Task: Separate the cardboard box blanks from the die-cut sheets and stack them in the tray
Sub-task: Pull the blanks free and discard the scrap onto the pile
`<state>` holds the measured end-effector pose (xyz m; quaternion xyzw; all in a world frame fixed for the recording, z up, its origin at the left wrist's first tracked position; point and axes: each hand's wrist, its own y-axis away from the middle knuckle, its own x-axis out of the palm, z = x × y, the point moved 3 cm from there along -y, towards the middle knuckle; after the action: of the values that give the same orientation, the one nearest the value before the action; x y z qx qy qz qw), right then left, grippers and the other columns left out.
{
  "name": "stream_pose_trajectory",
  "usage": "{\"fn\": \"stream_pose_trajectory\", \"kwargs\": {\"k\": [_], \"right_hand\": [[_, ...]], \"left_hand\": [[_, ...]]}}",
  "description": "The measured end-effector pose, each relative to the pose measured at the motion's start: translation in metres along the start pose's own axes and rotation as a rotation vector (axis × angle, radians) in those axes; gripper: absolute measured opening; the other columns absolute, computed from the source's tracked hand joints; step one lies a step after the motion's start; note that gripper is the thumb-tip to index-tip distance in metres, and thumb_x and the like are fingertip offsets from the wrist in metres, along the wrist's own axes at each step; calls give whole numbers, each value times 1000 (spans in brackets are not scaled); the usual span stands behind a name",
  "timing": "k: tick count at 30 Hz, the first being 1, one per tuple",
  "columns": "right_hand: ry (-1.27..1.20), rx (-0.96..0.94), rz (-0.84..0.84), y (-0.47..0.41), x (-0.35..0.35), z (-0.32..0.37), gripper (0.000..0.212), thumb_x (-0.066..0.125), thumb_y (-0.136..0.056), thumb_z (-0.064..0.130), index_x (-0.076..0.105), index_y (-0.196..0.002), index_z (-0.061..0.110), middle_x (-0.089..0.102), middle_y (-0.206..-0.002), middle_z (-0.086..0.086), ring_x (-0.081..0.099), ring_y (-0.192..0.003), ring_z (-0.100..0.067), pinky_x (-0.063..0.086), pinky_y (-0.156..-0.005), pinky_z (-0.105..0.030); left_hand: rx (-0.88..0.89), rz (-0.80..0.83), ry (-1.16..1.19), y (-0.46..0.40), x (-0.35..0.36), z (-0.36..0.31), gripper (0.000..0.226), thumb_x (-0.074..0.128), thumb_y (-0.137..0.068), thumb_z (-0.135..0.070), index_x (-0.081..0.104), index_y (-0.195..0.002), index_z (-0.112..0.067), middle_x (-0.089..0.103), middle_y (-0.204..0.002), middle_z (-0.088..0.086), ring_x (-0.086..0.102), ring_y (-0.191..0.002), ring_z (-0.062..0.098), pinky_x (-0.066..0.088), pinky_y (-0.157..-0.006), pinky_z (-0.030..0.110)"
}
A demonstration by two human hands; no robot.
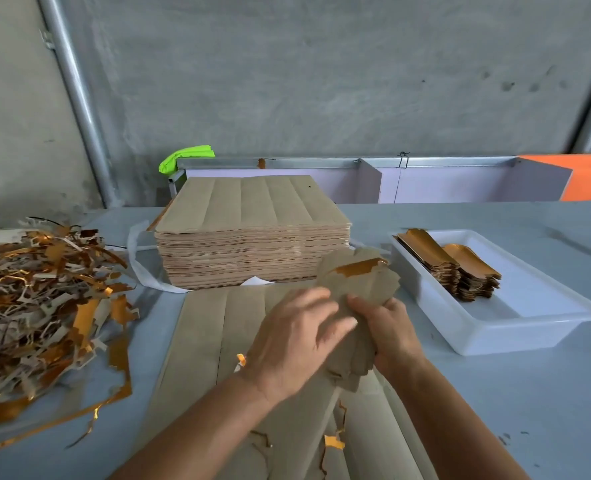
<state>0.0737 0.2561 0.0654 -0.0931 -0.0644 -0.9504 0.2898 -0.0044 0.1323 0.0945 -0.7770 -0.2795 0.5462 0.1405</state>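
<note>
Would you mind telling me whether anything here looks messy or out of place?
Mostly the scrap pile sprawling loose at the table's left edge, with torn bits on the sheet near you. The blanks in the tray sit neatly stacked.

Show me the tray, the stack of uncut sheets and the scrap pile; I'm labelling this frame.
tray (pixel 515 336): head view, on its near front wall.
stack of uncut sheets (pixel 249 209): head view, on the top sheet.
scrap pile (pixel 41 299): head view, on the tangled strips.
</note>
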Motion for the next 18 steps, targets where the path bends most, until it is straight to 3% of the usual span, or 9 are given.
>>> {"fn": "stream_pose_trajectory", "kwargs": {"k": [2,4,7,8,12,14,18], "right_hand": [[135,-101,54,4,4,3,7,64,-88,11,68,-85,14,74,-71,2,70,-65,-13,54,-51,-24],[272,-171,116,8,10,5,7,63,-89,12,69,-85,13,74,-75,-4,71,-67,-16,56,-53,-26],[507,-223,151,12,14,8,9,62,-89,12,68,-89,6,72,-84,-14,71,-76,-26,59,-67,-42],[497,-204,156,12,12,8,8,62,-89,11,68,-86,8,72,-84,-13,71,-75,-26,60,-67,-42],[197,-18,125,7,-14,1,7,65,-87,8,68,-83,12,74,-79,-7,72,-69,-19,58,-55,-32],[-8,59,63,2,-27,-5,7,68,-84,9,68,-90,10,75,-85,-7,72,-74,-19,56,-60,-34],[-308,116,-104,-10,-50,-9,18,67,-84,12,64,-102,13,73,-94,-4,67,-89,-21,53,-77,-40]], "left_hand": [[-17,-250,-105,-14,-11,0,43,69,-83,-33,63,-117,-9,58,-119,10,55,-108,25,49,-88,33],[-56,-256,-149,-31,-15,0,46,69,-82,-27,57,-123,-9,58,-115,10,52,-105,26,46,-89,36],[-62,-247,-133,-49,-20,8,16,55,-94,-17,65,-99,-6,66,-90,12,58,-86,33,38,-72,35],[-103,-266,-124,-53,-24,15,19,50,-96,-15,65,-93,-4,66,-83,14,59,-79,34,33,-66,35],[-350,-314,-191,-65,-51,59,27,40,-96,-9,65,-95,-2,67,-87,21,60,-84,37,38,-67,38],[-445,-326,-235,-66,-63,80,26,40,-94,-6,66,-92,-1,67,-89,19,59,-86,36,40,-70,40],[-603,-398,-262,-45,-75,124,18,46,-93,-3,63,-87,0,60,-80,15,49,-73,27,36,-62,38]]}}
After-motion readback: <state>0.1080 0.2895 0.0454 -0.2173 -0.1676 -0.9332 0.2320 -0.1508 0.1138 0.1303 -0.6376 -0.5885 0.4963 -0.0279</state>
